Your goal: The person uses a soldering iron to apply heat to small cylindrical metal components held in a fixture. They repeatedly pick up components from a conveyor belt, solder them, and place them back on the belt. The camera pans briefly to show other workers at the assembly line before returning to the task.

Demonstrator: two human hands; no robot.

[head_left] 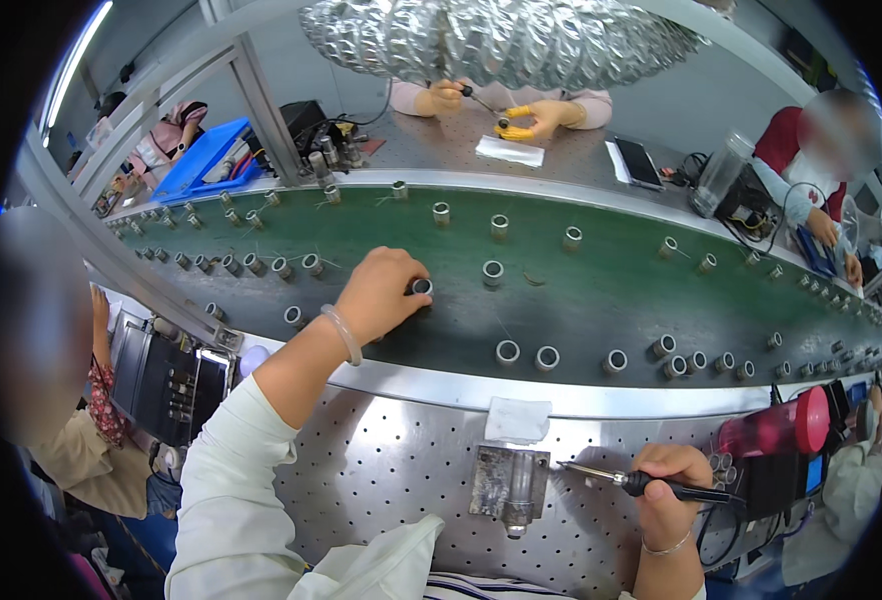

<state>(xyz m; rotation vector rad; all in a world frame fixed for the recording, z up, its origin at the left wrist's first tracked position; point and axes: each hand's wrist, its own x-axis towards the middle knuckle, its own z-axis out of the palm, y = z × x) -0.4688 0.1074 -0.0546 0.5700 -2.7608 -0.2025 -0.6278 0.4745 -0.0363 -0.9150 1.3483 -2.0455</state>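
My left hand [383,294] reaches over the green conveyor belt [591,290], its fingers closed around a small metal cylinder [421,287] with a dark open top. In my right hand [669,490] is a black-handled soldering iron [651,484], its tip pointing left. Just left of that tip, a metal fixture block [510,485] with a cylindrical part lies on the perforated metal bench [381,470]. A folded white cloth [518,420] rests behind the fixture, against the belt's edge.
Several similar cylinders, such as this one [492,272], stand along the belt. A co-worker's hands [536,118] work across it, below a silver duct [501,40]. A pink-lidded jar [776,430] stands at right. A metal frame post [111,250] rises at left, with another person beyond it.
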